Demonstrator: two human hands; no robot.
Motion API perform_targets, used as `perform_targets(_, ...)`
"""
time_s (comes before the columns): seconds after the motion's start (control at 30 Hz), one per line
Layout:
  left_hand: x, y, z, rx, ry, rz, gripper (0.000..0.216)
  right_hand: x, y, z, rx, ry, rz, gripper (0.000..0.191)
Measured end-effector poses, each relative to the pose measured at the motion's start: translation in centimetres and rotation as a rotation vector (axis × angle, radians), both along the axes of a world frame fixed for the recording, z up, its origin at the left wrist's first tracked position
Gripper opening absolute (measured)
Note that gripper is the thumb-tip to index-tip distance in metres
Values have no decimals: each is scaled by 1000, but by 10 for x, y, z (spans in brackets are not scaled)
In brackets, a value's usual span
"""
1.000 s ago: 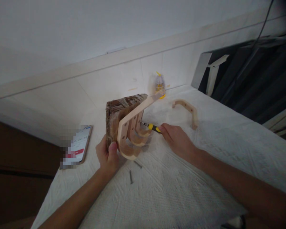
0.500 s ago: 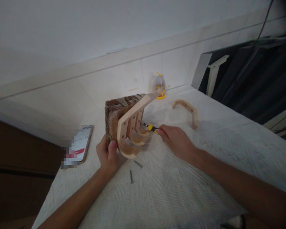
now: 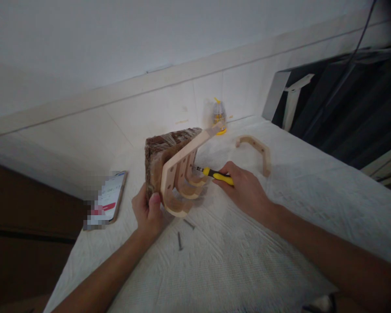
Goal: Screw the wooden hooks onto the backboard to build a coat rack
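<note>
My left hand (image 3: pixel 149 214) is closed on the lower left edge of a brown block (image 3: pixel 154 163) wrapped in clear film, thumb towards me. Against the block's face stand several pale wooden hooks (image 3: pixel 170 180) with curved lower ends and drilled holes. My right hand (image 3: pixel 244 189) grips a yellow-and-black screwdriver (image 3: pixel 220 175) by its handle. The metal tip points left and meets a hole in the far hook; whether a screw sits there is too small to tell. Two loose screws (image 3: pixel 180 241) lie on the white cloth below the block.
A separate wooden hook (image 3: pixel 263 152) lies on the cloth (image 3: pixel 234 261) to the right. Behind the block, a clear container with yellow parts (image 3: pixel 219 114) stands by the wall. On the left rests a phone (image 3: pixel 112 198). A dark panel (image 3: pixel 339 95) leans at the far right.
My right fingers have shifted on the screwdriver, so more of its yellow handle shows. Block and hooks have moved slightly right in view; my left hand keeps its hold.
</note>
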State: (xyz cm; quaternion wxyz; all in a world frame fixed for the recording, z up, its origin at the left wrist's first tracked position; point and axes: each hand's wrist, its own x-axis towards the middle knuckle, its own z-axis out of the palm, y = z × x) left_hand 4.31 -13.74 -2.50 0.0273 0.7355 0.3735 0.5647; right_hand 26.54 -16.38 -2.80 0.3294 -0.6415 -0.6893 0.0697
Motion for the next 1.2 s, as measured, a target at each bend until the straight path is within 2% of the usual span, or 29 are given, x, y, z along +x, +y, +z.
perform_targets(0.07,0,0,0,0,-1,22,40,0,0,1,-28,-67,-1,11)
perform_targets(0.17,1,1,0,22,12,49,40,0,0,0,-76,-141,46,23)
perform_targets(0.27,0,2,0,51,25,47,37,-1,0,-2,-72,-113,103,29)
perform_targets(0.33,0,1,1,61,28,40,37,-1,0,-4,-42,-52,117,23)
perform_targets(0.43,1,1,1,53,30,49,39,-1,-1,-7,-24,20,58,18)
perform_targets(0.57,1,1,1,43,23,58,42,0,-1,-5,8,26,29,12)
perform_targets(0.73,-1,2,0,62,32,34,38,1,-1,2,-63,-97,-7,12)
perform_targets(0.87,-1,2,-1,31,9,36,40,0,0,1,-135,-152,42,24)
perform_targets(0.93,-1,3,-1,24,0,53,42,0,0,-1,-121,-111,84,27)
perform_targets(1.0,-1,3,-2,16,-1,64,44,0,0,-3,-88,-34,109,19)
perform_targets(1.13,0,3,-2,9,-9,60,43,0,-1,-6,-56,74,93,19)
perform_targets(1.2,0,2,-2,10,-13,50,42,0,-1,-6,-49,69,86,14)
